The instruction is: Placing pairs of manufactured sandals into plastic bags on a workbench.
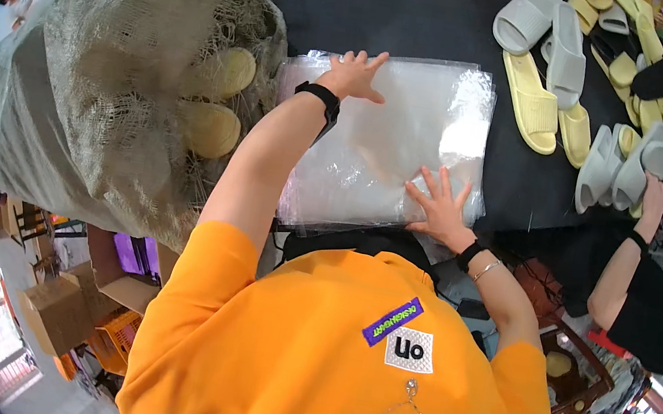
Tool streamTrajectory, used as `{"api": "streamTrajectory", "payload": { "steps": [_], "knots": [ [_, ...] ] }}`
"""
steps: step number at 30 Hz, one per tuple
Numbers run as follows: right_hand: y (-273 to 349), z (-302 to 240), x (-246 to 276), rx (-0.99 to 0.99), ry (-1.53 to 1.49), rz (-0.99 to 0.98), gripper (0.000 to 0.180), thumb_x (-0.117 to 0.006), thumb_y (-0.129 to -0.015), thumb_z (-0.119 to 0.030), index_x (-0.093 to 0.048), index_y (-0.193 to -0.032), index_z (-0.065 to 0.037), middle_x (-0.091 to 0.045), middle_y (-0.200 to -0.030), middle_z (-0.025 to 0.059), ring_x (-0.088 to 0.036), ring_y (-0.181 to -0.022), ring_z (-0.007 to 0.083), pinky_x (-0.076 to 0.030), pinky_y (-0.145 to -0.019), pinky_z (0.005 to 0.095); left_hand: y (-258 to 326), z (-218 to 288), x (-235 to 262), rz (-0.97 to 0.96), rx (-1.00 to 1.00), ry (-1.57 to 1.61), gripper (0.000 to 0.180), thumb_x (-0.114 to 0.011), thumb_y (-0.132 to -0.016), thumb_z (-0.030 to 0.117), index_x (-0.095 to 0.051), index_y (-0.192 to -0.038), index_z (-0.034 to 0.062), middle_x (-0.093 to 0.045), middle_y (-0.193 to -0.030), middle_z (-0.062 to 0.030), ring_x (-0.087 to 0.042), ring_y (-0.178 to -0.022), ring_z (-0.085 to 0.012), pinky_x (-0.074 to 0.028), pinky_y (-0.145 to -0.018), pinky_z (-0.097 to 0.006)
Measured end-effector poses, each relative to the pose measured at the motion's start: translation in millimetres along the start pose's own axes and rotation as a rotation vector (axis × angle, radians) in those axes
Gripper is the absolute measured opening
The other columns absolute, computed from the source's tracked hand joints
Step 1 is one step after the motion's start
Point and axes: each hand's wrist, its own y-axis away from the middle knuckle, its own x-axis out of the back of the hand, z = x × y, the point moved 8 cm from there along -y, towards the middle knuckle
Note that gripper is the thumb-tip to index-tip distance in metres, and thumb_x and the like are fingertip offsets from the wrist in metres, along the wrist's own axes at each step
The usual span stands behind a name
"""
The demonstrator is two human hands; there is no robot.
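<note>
A stack of clear plastic bags (367, 148) lies flat on the dark table in front of me, its loose edges slightly uneven. My left hand (354, 76) rests on the far left part of the stack, fingers spread. On the near right corner lies my right hand (441, 210), its fingers also apart and pressing on the top sheet. Neither hand grips anything. Right of the bags are a yellow slide sandal (529, 102) and grey slide sandals (527, 19), some of them overlapping.
A big woven sack (127, 71) bulges at the left, with yellow sandals (213, 130) showing through its frayed mesh. More sandals are piled at the far right, where a co-worker's hand (652, 201) touches grey ones (631, 168). Cardboard boxes (60, 307) stand on the lower left.
</note>
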Motion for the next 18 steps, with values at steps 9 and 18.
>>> {"api": "streamTrajectory", "payload": {
  "steps": [9, 18],
  "knots": [
    [-3, 40, 1, -0.077, -0.041, 0.168, 0.085, -0.074, -0.059, -0.051, -0.038, -0.132, -0.029, -0.009, -0.146, 0.0136, -0.002, -0.134, 0.0378, -0.006, -0.092, 0.0721, -8, -2, -4, 0.069, 0.048, 0.021, 0.091, -0.072, -0.060, 0.053, -0.030, -0.135, 0.0213, -0.045, -0.122, -0.0141, -0.041, -0.115, -0.0354, -0.032, -0.090, -0.058],
    [-2, 92, 34, -0.413, -0.298, 0.180, 0.092, -0.077, -0.056, -0.045, -0.035, -0.135, -0.026, -0.015, -0.136, 0.0273, -0.018, -0.124, 0.0439, -0.019, -0.100, 0.0512, -21, -4, 0, 0.179, 0.052, 0.018, 0.082, -0.078, -0.048, 0.053, -0.048, -0.111, 0.0085, -0.051, -0.109, -0.0102, -0.044, -0.110, -0.0297, -0.035, -0.086, -0.046]
  ]
}}
